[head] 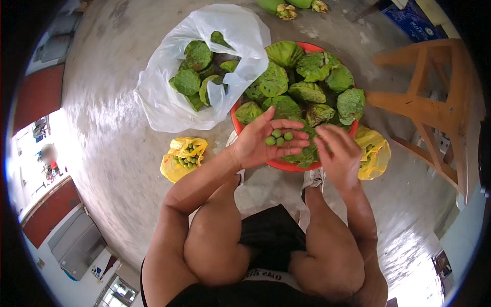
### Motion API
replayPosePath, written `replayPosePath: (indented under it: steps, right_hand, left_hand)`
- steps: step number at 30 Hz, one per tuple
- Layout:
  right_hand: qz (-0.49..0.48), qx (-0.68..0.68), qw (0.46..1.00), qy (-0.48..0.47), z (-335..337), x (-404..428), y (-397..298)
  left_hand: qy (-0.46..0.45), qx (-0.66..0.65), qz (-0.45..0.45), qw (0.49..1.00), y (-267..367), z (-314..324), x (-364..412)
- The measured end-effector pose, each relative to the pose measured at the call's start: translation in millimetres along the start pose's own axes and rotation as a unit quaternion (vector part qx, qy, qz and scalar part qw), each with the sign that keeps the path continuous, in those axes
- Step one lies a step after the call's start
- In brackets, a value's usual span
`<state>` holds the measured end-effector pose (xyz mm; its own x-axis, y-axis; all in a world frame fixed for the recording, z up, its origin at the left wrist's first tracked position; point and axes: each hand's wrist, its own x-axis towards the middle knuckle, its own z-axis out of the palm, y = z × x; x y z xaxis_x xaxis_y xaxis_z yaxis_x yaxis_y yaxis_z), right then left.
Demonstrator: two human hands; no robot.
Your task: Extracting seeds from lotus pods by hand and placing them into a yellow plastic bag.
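Note:
My left hand point(264, 140) is palm up with its fingers spread, and several green lotus seeds point(280, 141) rest on it. To its right, my right hand point(339, 153) is slightly blurred, its fingers bent; whether it holds anything cannot be told. Both hands are over the near part of a round red basin point(291, 166) heaped with green lotus seed pods point(307, 92). More lotus pods point(198, 55) lie in a large white plastic bag point(161, 103) at the basin's left.
A yellow plastic bag point(172, 170) with green seeds is on the concrete floor point(115, 153) at left; another yellow bag point(378, 153) lies right of the basin. A wooden stool point(433, 99) lies on its side at right. Green gourds point(273, 5) and a blue box point(414, 23) are beyond.

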<state>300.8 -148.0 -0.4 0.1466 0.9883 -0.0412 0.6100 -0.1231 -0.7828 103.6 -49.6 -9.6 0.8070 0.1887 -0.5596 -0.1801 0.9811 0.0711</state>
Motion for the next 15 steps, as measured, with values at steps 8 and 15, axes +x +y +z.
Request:
replayPosePath:
  steps: [8, 15]
  right_hand:
    - [-0.167, -0.015, 0.985, -0.045, 17, 12, -23]
    - [-0.196, -0.032, 0.98, -0.028, 41, 12, -7]
  left_hand:
    - [0.048, 0.017, -0.024, 0.998, -6, 17, 6]
    - [0.016, 0.023, -0.028, 0.999, -12, 18, 7]
